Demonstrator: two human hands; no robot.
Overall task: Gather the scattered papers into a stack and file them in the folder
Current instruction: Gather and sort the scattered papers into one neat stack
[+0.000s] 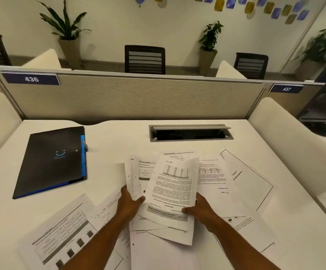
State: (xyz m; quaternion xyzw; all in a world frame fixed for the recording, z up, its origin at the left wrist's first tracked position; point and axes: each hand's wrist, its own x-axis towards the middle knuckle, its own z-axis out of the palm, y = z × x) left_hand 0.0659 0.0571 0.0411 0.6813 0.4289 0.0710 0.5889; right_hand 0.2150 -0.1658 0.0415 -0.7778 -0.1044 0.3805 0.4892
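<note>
Together, the left hand (128,203) and right hand (199,208) each kept a grip clamped on the fanned papers (170,191) above the bench's (119,137) near edge; the folder (51,160) lay shut near its far-left corner.

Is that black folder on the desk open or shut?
Shut. The black folder lies flat on the desk, cover down, blue edge showing, apart from both hands and with no papers sticking out.

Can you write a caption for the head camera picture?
Two bare hands, left hand and right hand, gather white printed papers beside a closed black folder.
</note>
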